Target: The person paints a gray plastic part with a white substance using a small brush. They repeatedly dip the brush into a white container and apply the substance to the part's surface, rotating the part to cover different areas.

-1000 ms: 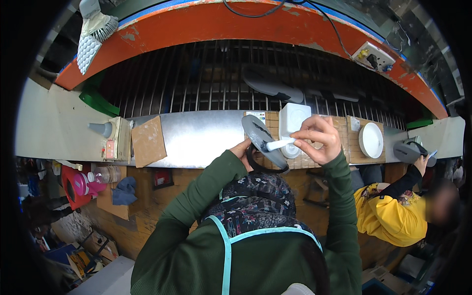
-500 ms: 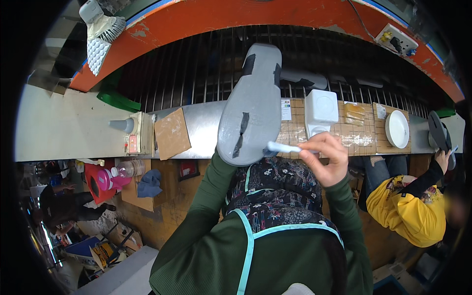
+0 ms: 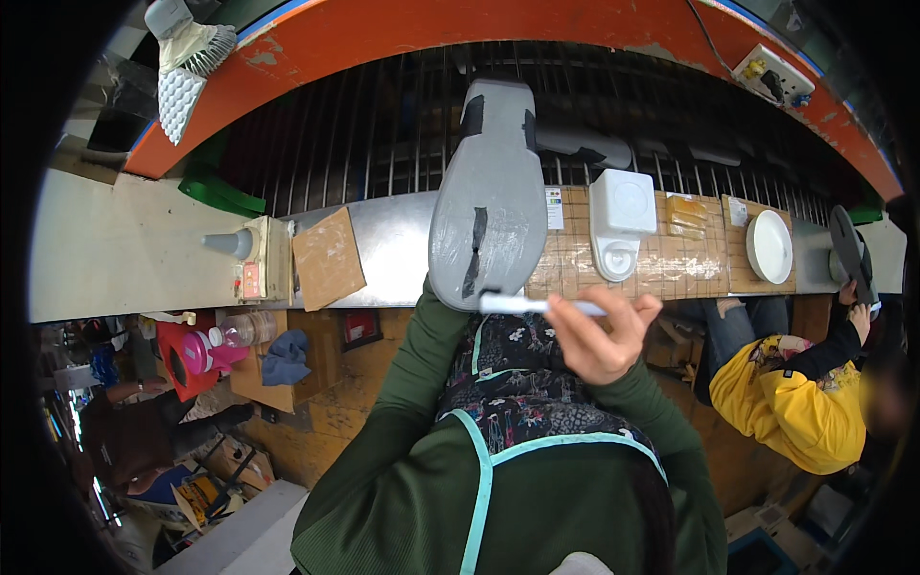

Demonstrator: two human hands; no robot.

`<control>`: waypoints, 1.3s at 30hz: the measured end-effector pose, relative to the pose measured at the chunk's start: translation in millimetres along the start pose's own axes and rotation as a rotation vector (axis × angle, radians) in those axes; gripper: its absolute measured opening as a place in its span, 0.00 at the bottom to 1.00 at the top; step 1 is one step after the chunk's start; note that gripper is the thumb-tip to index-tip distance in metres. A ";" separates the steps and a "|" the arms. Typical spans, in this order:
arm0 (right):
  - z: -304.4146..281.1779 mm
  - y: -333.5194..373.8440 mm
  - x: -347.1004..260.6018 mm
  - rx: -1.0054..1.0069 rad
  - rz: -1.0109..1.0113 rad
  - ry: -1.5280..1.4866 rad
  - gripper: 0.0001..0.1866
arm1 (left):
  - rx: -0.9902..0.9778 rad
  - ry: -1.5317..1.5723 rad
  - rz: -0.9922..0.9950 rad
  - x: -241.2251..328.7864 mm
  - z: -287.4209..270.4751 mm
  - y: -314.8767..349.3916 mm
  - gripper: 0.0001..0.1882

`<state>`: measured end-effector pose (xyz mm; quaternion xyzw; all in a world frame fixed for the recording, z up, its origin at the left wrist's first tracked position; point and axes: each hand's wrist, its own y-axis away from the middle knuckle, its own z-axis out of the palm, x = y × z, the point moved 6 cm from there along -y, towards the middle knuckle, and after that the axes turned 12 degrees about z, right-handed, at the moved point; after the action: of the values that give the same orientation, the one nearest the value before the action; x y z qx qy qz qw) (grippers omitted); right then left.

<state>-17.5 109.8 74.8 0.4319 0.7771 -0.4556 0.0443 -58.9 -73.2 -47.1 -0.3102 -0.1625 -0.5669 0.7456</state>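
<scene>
A large grey shoe sole [image 3: 489, 216] with a glossy wet-looking face stands up in front of me, narrow end away from me. It carries dark patches at its far end and a dark strip along its near half. My left forearm runs up to the sole's near end; the hand itself is hidden behind it. My right hand [image 3: 604, 335] is closed in a pinch on a white-handled brush [image 3: 522, 305]. The brush's dark tip is at the sole's near edge; whether they touch I cannot tell.
Right of the sole are a white dispenser [image 3: 623, 206] and a white bowl [image 3: 770, 247] on cardboard. A brown board [image 3: 329, 259] lies left. Behind runs a rack of metal bars [image 3: 383, 125]. At right, a person in yellow [image 3: 795, 402] holds a dark sole.
My right hand with the brush has moved left and toward me, along the sole's near end. The sole has turned slightly more upright in the view.
</scene>
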 end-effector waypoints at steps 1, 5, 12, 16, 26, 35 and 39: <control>0.2 1.9 -4.5 -0.044 -0.013 -0.088 0.18 | -0.007 -0.067 -0.035 1.2 3.8 -2.1 0.34; 21.7 -19.6 19.8 -0.027 0.092 0.025 0.14 | 0.106 -0.225 -0.085 -2.6 10.7 -9.0 0.29; 13.0 -7.8 -9.9 0.035 -0.038 0.007 0.18 | 0.113 -0.256 -0.120 -1.9 -11.6 -7.7 0.29; 20.1 -18.5 9.3 0.000 0.080 -0.031 0.13 | 0.111 -0.256 -0.158 -6.7 -25.1 -5.4 0.29; 43.4 -78.2 33.9 0.312 0.029 0.211 0.07 | 0.166 -0.347 -0.229 -1.8 -62.6 16.1 0.29; 61.6 -100.8 70.0 0.110 0.149 0.096 0.06 | 0.311 -0.467 -0.238 18.3 -110.2 34.8 0.30; 70.3 -89.1 56.0 0.366 0.060 0.262 0.11 | 0.381 -0.513 -0.240 22.5 -131.0 45.1 0.30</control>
<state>-138.6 73.8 67.8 0.5113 0.6674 -0.5275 -0.1223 -23.7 -167.2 -145.1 -0.2764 -0.4830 -0.5137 0.6530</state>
